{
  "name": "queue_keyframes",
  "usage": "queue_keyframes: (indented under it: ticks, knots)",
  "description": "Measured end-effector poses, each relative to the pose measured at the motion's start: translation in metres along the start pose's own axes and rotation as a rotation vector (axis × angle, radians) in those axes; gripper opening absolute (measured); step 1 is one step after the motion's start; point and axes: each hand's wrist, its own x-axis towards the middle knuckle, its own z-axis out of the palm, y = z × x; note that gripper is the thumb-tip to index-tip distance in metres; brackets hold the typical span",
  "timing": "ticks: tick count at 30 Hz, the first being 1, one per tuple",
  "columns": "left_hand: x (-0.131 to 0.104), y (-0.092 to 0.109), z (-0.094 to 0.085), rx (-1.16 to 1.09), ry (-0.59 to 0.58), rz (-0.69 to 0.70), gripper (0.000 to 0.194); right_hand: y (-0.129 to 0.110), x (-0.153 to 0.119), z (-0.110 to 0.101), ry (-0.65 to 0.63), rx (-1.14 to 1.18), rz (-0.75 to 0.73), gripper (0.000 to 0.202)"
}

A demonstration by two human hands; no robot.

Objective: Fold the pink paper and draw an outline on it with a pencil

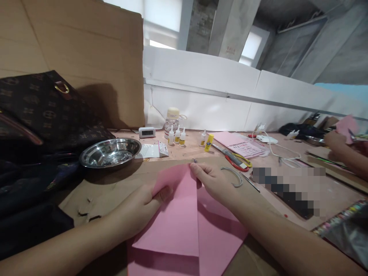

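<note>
Both my hands hold a pink sheet up over the table, tilted toward me. My left hand grips its left side, thumb on the near face and the other fingers hidden behind. At the top right corner my right hand pinches the sheet between thumb and fingers. A tiny purplish bit shows just past those fingertips, too small to name. Under the raised sheet lies more pink sheet material, partly shaded by it. Brown cardboard covers the table beneath.
A steel bowl and a dark bag stand left. Behind are small glue bottles, a glue stick and a drinking bottle. Red- and yellow-handled tools lie right, near a dark pixelated object. Another person's arm reaches in.
</note>
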Motion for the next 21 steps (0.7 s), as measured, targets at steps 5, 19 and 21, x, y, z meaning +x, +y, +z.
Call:
queue_keyframes:
  ticks: [5, 19, 21]
  knots:
    - [-0.002, -0.001, 0.000, -0.071, -0.147, -0.051, 0.052, -0.008, 0.000, -0.005, 0.011, -0.026, -0.001, 0.057]
    - [0.002, -0.003, 0.003, -0.130, 0.066, -0.073, 0.053, -0.006, -0.007, 0.009, -0.210, 0.060, 0.137, 0.058]
    - [0.003, -0.002, 0.002, -0.125, 0.107, -0.079, 0.054, -0.005, -0.009, 0.011, -0.248, 0.070, 0.203, 0.057]
